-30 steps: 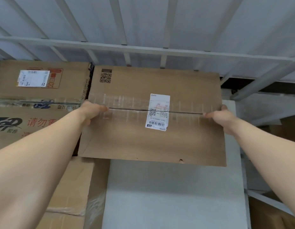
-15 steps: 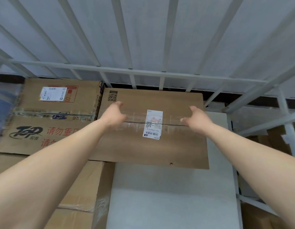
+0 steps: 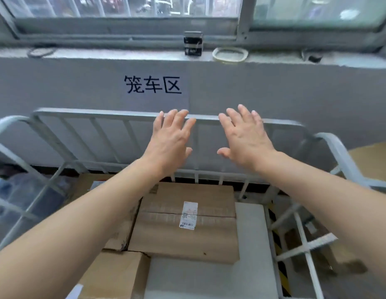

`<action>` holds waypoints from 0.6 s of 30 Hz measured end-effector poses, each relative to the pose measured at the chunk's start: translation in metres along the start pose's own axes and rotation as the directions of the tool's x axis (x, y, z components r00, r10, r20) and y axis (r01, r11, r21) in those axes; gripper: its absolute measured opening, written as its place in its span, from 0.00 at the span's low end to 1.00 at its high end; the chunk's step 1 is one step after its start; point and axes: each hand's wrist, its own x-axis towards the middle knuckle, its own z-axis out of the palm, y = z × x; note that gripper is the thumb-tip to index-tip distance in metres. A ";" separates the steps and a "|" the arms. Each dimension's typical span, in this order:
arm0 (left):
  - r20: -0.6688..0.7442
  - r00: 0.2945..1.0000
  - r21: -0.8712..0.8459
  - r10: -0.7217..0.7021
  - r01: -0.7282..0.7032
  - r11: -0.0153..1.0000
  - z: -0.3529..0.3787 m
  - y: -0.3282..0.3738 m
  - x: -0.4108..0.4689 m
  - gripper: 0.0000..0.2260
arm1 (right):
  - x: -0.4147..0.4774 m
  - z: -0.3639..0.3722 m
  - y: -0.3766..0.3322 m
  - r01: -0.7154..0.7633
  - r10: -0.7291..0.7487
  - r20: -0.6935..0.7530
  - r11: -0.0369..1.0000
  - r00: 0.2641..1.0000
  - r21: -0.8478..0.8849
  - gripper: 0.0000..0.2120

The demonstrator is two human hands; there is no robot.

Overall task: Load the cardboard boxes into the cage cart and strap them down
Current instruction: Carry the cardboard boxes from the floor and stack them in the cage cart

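Our left hand (image 3: 170, 140) and right hand (image 3: 246, 139) are lifting away empty, fingers spread, leaving the labelled box (image 3: 177, 238) seated in the cage cart (image 3: 90, 114), freeing us for another.

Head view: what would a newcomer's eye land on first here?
Two open hands, the left hand and right hand, are spread side by side mid-frame before the back rail of the cage cart. Below them a labelled cardboard box lies flat in the cart, partly on a white package. Above the hands, bold black characters stand on the grey wall.
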 end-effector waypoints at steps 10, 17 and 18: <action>-0.405 0.904 0.089 0.136 -0.109 0.990 -0.197 0.074 -0.046 0.36 | -0.128 -0.192 0.036 0.003 -0.033 -0.299 0.995 0.954 -0.101 0.42; -0.581 0.760 0.067 0.292 -0.313 0.947 -0.259 0.133 -0.083 0.36 | -0.228 -0.241 0.053 -0.200 0.095 -0.491 0.965 0.866 -0.167 0.42; -0.597 0.741 0.054 0.307 -0.345 0.937 -0.264 0.140 -0.092 0.35 | -0.243 -0.242 0.053 -0.229 0.118 -0.507 0.960 0.854 -0.162 0.42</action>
